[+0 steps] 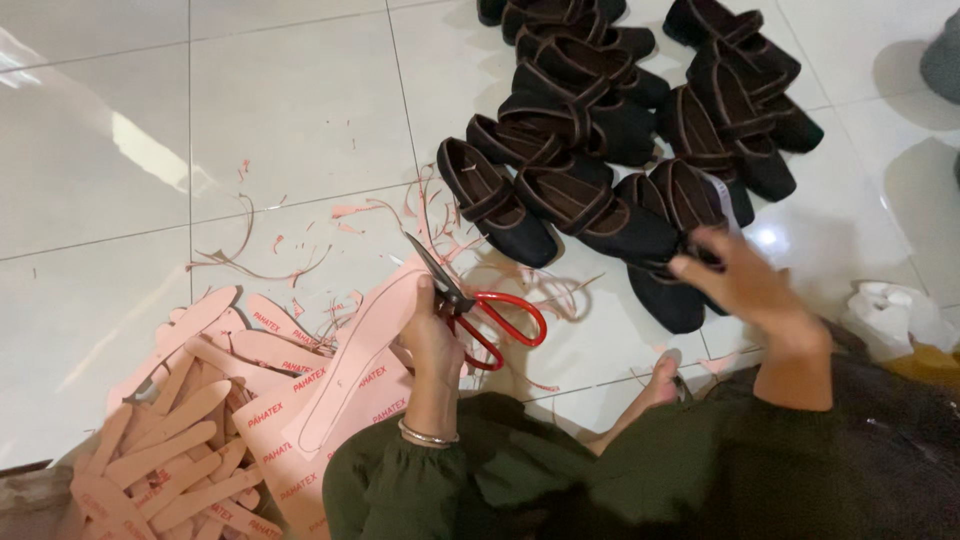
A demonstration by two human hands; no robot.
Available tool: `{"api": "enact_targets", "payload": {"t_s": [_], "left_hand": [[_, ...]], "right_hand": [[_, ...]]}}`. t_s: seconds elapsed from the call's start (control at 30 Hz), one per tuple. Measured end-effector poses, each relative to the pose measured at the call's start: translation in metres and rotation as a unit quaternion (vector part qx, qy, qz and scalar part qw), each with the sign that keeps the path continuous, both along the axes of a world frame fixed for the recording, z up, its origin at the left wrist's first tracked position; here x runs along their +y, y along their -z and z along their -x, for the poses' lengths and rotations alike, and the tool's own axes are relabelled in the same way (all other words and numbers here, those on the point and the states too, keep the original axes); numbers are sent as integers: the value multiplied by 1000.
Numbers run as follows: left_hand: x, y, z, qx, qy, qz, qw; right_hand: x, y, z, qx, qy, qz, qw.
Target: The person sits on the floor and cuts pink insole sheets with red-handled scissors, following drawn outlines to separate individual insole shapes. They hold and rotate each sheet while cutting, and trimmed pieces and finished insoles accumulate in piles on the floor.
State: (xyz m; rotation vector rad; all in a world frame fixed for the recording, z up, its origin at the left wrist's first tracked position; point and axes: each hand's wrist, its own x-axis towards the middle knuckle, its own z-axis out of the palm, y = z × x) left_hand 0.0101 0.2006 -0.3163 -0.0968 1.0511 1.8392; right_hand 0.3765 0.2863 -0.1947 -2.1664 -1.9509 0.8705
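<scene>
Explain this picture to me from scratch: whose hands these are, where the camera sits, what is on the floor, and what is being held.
There is no machine here. One camera, worn on a person's head, looks down at their own two bare hands above a white tiled floor. The left hand grips red-handled scissors and rests on a pink sheet with a sole outline drawn on it. Beside it lies a pile of pink cut-out insoles, with thin pink trimmings scattered nearby. The right hand reaches to a dark strap shoe, at the near edge of a cluster of similar dark shoes.
</scene>
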Motion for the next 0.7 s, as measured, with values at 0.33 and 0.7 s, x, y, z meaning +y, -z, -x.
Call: {"api": "enact_targets", "payload": {"t_s": [0.33, 0.7], "left_hand": [[4, -15, -13, 43, 8, 25, 999], [6, -18, -13, 47, 17, 65, 997]], "right_hand": [[-27, 11, 71, -65, -191, 128, 971], [-24, 12, 72, -95, -176, 98, 975]]}}
